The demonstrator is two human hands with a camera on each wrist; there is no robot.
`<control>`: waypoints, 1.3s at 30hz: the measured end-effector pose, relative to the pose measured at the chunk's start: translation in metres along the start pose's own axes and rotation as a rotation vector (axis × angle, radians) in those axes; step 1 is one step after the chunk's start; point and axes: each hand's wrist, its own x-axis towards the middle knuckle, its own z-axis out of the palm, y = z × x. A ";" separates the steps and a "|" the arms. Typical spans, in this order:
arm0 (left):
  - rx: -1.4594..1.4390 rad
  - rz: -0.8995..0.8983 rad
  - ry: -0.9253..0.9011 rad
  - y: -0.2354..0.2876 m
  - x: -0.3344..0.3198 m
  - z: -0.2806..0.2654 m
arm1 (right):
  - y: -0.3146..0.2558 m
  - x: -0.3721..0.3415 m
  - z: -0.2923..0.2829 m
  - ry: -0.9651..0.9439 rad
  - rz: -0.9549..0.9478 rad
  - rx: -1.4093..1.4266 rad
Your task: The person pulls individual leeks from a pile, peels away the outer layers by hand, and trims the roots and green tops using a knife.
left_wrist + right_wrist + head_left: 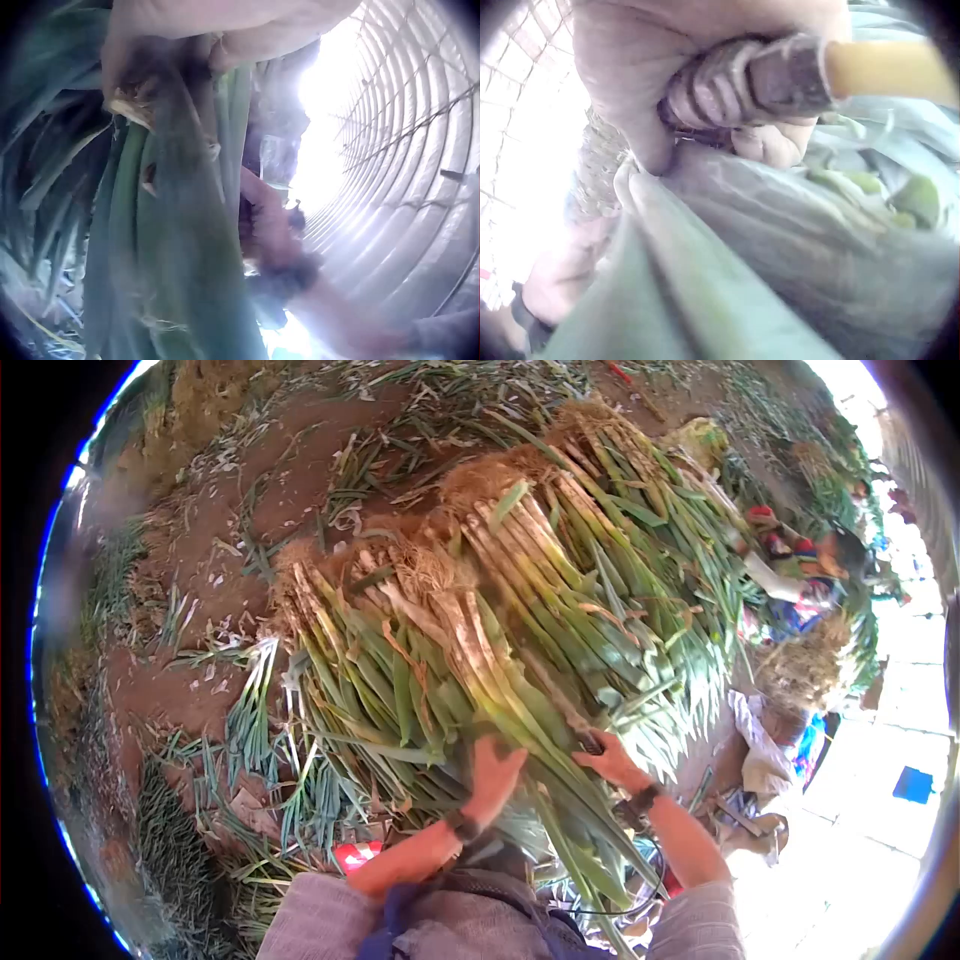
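Observation:
A long bunch of leeks (pixel 470 645) lies over a bigger heap in front of me, roots away and green leaves toward my body. My left hand (pixel 495 772) grips the leafy part; in the left wrist view its fingers curl over the leaves (pixel 176 225). Just to the right, my right hand (pixel 615 762) holds a tool by its dark ribbed handle (pixel 742 82), with a yellow part (pixel 892 69) sticking out of one end. Broad leaves (pixel 780 202) lie right under that hand, and the tool's far end is hidden.
More leeks (pixel 620 490) lie in a row toward the back right. Loose leaves (pixel 250 720) and trimmings litter the brown ground (pixel 160 710) at left. Another person (pixel 800 570) is at the right, near a pile of roots (pixel 805 665) and a pale sack (pixel 760 745).

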 end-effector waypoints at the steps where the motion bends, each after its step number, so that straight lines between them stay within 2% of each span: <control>1: 0.240 0.158 0.032 -0.027 -0.001 0.005 | 0.012 -0.018 0.012 0.068 0.016 -0.027; 2: 0.394 0.328 0.126 -0.056 0.008 0.009 | 0.048 -0.021 0.026 0.157 -0.014 -0.116; 3: 0.389 0.331 0.114 -0.055 0.010 0.007 | 0.077 -0.022 0.038 0.238 -0.051 -0.203; 5: 0.187 0.149 -0.032 -0.045 0.019 -0.004 | 0.081 -0.039 0.058 0.322 -0.019 -0.255; 7: 0.209 0.171 -0.068 -0.036 0.021 -0.012 | 0.094 -0.050 0.078 0.532 -0.156 -0.161; 9: 0.243 0.192 -0.105 -0.034 0.022 -0.019 | 0.105 -0.063 0.078 0.594 -0.223 -0.305; 11: 0.325 0.083 -0.070 -0.043 0.037 -0.016 | 0.095 -0.079 0.078 0.555 -0.136 -0.237; 12: 0.309 0.210 -0.065 -0.020 0.028 -0.011 | 0.094 -0.087 0.080 0.569 -0.134 -0.223; 15: 0.457 0.221 0.005 0.003 0.023 -0.004 | 0.094 -0.101 0.086 0.602 -0.082 -0.235; 19: 0.659 0.221 -0.005 0.000 0.029 -0.007 | 0.093 -0.130 0.074 0.531 -0.119 -0.329; 21: 0.668 0.208 -0.066 0.000 0.028 -0.007 | 0.096 -0.138 0.070 0.326 -0.043 -0.347; 23: 0.673 0.194 -0.117 0.000 0.029 -0.003 | 0.098 -0.141 0.062 0.314 -0.041 -0.312; 25: 0.578 0.351 -0.193 0.005 0.026 0.004 | 0.091 -0.140 0.049 0.133 -0.090 -0.365; 29: 0.531 0.227 -0.249 0.029 0.026 0.023 | 0.104 -0.126 0.036 0.210 -0.133 -0.261; 31: 0.809 0.352 -0.204 0.026 0.037 0.020 | 0.104 -0.120 0.027 0.326 -0.074 -0.183; 32: 0.869 0.312 -0.222 0.025 0.041 0.020 | 0.104 -0.120 0.024 0.221 -0.137 -0.313; 33: 0.877 0.315 -0.231 0.032 0.038 0.024 | 0.104 -0.120 0.022 0.228 -0.133 -0.303; 35: 1.118 0.318 -0.270 0.051 0.025 0.035 | 0.104 -0.121 0.015 0.127 -0.167 -0.279; 36: 1.118 0.320 -0.287 0.044 0.027 0.032 | 0.106 -0.122 0.015 0.086 -0.247 -0.257; 38: 1.251 0.882 -0.250 0.023 0.039 0.023 | 0.101 -0.129 0.016 0.076 -0.195 -0.225; 39: 1.303 0.689 -0.333 0.031 0.043 0.024 | 0.102 -0.135 0.016 0.045 -0.169 -0.198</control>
